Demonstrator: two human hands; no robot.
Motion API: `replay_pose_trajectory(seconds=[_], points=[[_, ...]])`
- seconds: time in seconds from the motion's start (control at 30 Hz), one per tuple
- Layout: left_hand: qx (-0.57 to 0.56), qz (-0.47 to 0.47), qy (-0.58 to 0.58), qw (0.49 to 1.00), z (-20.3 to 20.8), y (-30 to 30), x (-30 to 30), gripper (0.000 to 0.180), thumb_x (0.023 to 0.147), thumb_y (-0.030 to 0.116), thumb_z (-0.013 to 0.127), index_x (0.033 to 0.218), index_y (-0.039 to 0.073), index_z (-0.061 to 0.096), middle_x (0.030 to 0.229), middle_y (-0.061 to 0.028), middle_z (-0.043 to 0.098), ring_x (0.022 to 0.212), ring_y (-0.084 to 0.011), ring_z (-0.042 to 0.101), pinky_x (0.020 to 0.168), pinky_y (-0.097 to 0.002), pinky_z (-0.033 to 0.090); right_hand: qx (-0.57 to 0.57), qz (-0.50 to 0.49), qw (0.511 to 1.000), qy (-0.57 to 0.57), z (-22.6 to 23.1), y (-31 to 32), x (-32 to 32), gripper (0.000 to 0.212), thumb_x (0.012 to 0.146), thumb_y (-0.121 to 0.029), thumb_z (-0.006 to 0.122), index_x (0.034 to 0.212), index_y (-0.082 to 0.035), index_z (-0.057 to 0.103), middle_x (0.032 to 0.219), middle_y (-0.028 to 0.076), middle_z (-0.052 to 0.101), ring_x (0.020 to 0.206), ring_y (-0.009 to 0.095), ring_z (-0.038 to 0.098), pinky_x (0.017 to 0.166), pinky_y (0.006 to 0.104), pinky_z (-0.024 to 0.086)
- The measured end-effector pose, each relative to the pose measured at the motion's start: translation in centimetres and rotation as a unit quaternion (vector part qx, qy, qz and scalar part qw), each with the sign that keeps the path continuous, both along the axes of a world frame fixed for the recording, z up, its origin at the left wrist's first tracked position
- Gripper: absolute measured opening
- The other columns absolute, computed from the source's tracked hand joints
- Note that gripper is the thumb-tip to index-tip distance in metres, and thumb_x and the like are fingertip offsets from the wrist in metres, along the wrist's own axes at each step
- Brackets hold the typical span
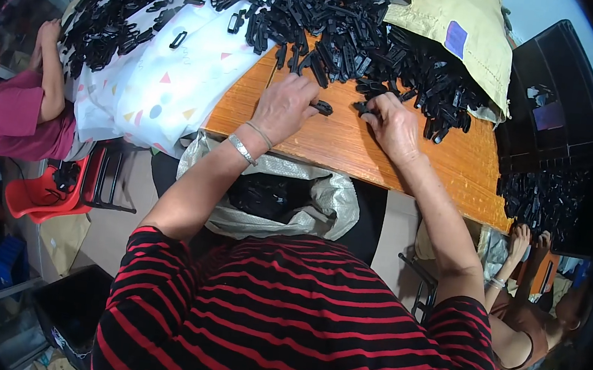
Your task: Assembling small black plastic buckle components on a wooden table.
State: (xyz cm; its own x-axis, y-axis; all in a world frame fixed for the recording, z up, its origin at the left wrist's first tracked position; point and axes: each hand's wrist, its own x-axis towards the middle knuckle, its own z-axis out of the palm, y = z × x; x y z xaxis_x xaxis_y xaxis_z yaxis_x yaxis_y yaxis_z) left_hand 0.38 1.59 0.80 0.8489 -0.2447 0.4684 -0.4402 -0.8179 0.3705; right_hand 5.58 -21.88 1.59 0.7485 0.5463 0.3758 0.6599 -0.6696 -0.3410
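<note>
My left hand [284,108] is over the wooden table, its fingers closed on a small black plastic piece [325,108] that juts out past the fingertips. A short gap to the right, my right hand [393,128] pinches another small black plastic piece [360,107] between thumb and fingers. Just beyond both hands lies a large heap of similar long, narrow black plastic pieces [335,55]. Several of them reach close to my left fingertips. My fingers partly cover both held pieces, so their exact kind does not show.
Below the table edge hangs an open white woven sack [341,203] with dark contents. A patterned white plastic sheet [140,89] covers the table's left side. A yellowish sack [465,22] lies at the far right. People sit at left [18,116] and right [523,335].
</note>
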Motion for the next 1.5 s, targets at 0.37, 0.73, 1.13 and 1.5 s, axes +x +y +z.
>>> replay_pose_trajectory(seconds=[0.37,0.73,1.13,1.5], points=[[-0.09,0.033,0.043,0.994,-0.9,-0.2,-1.3,0.026,0.069,0.011,0.074,0.09,0.006,0.059,0.085,-0.0086,0.059,0.085,-0.0285,0.057,0.072,-0.0364,0.047,0.071,0.032,0.997,0.013,-0.3,1.3,-2.2,0.012,0.075,-0.002,0.068,0.083,-0.005,0.06,0.08,0.011,0.057,0.069,0.031,0.06,0.059,0.037,0.048],[-0.123,0.054,0.068,0.989,-1.2,-0.3,-1.9,0.028,0.068,0.009,0.076,0.092,0.005,0.062,0.086,-0.0072,0.061,0.08,-0.0239,0.06,0.069,-0.0332,0.048,0.068,0.047,0.995,0.054,-1.6,1.7,-3.2,0.014,0.073,0.001,0.067,0.083,-0.004,0.059,0.08,0.012,0.058,0.067,0.031,0.06,0.056,0.0363,0.048],[-0.646,0.006,0.339,0.684,1.9,-3.5,-2.3,0.023,0.081,0.016,0.073,0.093,0.001,0.06,0.08,-0.0026,0.063,0.071,-0.0075,0.059,0.061,-0.0201,0.048,0.217,0.03,0.958,0.187,1.3,5.4,-5.7,0.026,0.086,-0.008,0.064,0.11,-0.002,0.055,0.078,0.005,0.06,0.058,0.011,0.054,0.054,0.0252,0.046],[-0.49,0.035,0.326,0.808,1.8,-0.9,-1.5,0.016,0.085,0.015,0.068,0.085,0.0,0.061,0.068,-0.0008,0.059,0.054,-0.0047,0.053,0.047,-0.0167,0.042,0.242,-0.022,0.848,0.471,0.5,3.6,-2.9,0.015,0.093,-0.011,0.056,0.102,0.0,0.06,0.067,0.002,0.058,0.048,0.006,0.051,0.043,0.0192,0.041]])
